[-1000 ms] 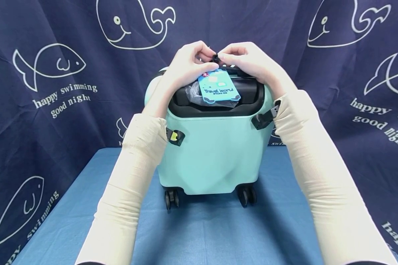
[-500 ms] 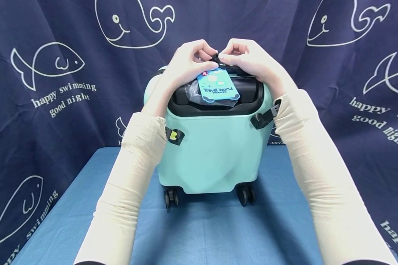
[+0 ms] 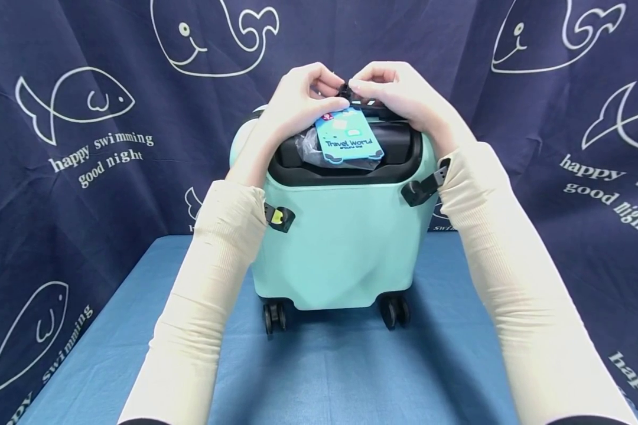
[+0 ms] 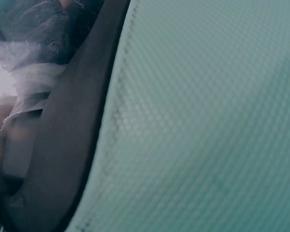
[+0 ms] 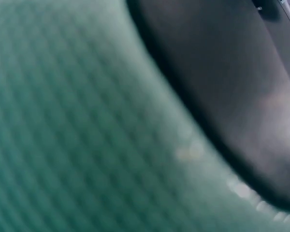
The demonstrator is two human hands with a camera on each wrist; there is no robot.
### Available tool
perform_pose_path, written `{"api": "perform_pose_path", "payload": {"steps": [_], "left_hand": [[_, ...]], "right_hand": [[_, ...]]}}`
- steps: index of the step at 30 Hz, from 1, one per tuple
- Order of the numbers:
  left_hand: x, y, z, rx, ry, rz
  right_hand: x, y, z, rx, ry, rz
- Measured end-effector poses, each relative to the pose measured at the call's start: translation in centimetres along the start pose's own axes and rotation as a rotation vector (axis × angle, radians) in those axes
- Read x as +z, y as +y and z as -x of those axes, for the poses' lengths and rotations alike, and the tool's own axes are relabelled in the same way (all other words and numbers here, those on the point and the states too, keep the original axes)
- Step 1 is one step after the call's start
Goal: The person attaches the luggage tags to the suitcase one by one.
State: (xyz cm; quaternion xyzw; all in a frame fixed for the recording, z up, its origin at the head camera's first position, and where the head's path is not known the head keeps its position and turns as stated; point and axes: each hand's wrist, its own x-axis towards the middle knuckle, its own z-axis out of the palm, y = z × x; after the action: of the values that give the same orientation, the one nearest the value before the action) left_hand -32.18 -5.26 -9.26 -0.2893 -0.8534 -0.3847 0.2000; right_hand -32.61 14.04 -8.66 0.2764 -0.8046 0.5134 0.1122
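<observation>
A mint-green suitcase [image 3: 340, 248] stands upright on its wheels. Above its black top recess, my left hand [image 3: 302, 101] and right hand [image 3: 399, 94] meet fingertip to fingertip. Between them they pinch the small black strap [image 3: 345, 92] of a luggage tag. The blue tag [image 3: 351, 140], printed "Travel World", hangs below the left thumb, over crumpled clear plastic [image 3: 309, 152]. Part of the black carry handle [image 3: 376, 112] shows under the right hand. Ribbed shell [image 4: 193, 116] and black trim [image 4: 77, 111] fill most of the left wrist view; the right wrist view has blurred shell [image 5: 77, 121].
Blue cloth covers the table [image 3: 324, 372] under the suitcase wheels [image 3: 394, 311]. A dark blue curtain [image 3: 138, 195] with white fish and whale drawings hangs behind and at both sides. Black wrist straps [image 3: 424, 188] with cameras sit at both cuffs.
Both hands stay at the strap, with only slight finger shifts; the right fingertips have moved a little. The suitcase and tag keep their places, the whole view drifting slightly.
</observation>
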Motion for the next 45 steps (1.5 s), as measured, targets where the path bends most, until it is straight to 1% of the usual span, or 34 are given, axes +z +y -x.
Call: {"api": "perform_pose_path", "payload": {"steps": [5, 12, 20, 23, 28, 32, 36, 39, 45], "left_hand": [[0.02, -0.01, -0.02, -0.015, 0.012, 0.005], [0.0, -0.11, 0.11, -0.035, 0.031, 0.017], [0.14, -0.05, 0.05, -0.01, 0.027, 0.02], [0.15, 0.0, 0.02, -0.014, 0.033, 0.012], [0.11, 0.06, 0.02, -0.038, 0.044, 0.002], [0.14, 0.05, -0.01, -0.045, 0.041, 0.008], [0.18, 0.03, -0.04, -0.044, 0.037, 0.012], [0.17, 0.02, -0.06, -0.03, 0.037, 0.012], [0.14, 0.09, -0.01, -0.028, 0.031, 0.017]], "right_hand": [[-0.03, -0.11, 0.11, 0.024, 0.003, 0.012], [0.09, 0.06, -0.16, 0.005, -0.012, 0.037], [0.0, 0.03, 0.04, -0.018, -0.002, 0.089], [-0.04, -0.03, 0.06, -0.013, 0.003, 0.087], [0.03, -0.09, 0.02, -0.003, -0.005, 0.042], [0.05, -0.05, 0.07, -0.011, -0.005, 0.049], [0.0, -0.01, 0.15, -0.01, 0.002, 0.074], [-0.04, 0.0, 0.12, -0.015, 0.003, 0.086], [-0.07, 0.11, 0.07, -0.021, 0.007, 0.076]]}}
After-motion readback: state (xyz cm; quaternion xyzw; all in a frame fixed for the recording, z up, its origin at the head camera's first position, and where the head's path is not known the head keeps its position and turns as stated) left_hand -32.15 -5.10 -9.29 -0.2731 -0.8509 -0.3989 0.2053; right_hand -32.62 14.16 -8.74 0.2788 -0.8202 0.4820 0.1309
